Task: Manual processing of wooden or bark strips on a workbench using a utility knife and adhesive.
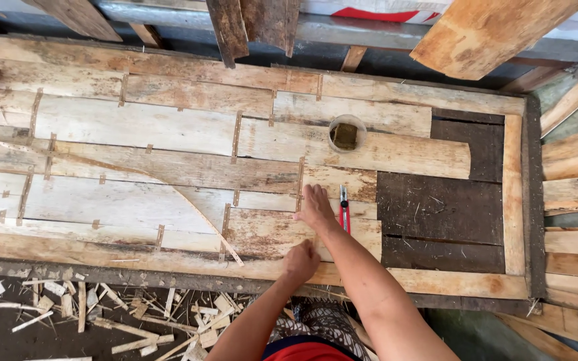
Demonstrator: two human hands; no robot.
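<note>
Item: pale veneer sheets [168, 127], thin and patched, lying flat side by side over a long wooden bench [513, 194] and joined by short strips of brown tape [235, 137].

Right hand [316, 208]: lying palm down with fingers spread, pressing on the veneer near the front middle of the bench; the grip is standing open, holding nothing.

Left hand [300, 261]: resting just nearer the front edge, fingers curled into a loose fist against the sheet; whether the grip is closing on anything cannot be told.

Red-handled cutter [344, 207]: lying on the veneer just beside the right hand, on its right, apart from the fingers.

Round clear dish [346, 134]: sitting further back on the sheets, holding a dark brownish block.

Dark bare board [436, 207]: showing at the right end of the bench where no veneer is covering it.

Loose planks [570, 180]: lying stacked beyond the right end.

Wood offcuts [102, 307]: lying scattered on the dark floor below the front edge, left of the person.
</note>
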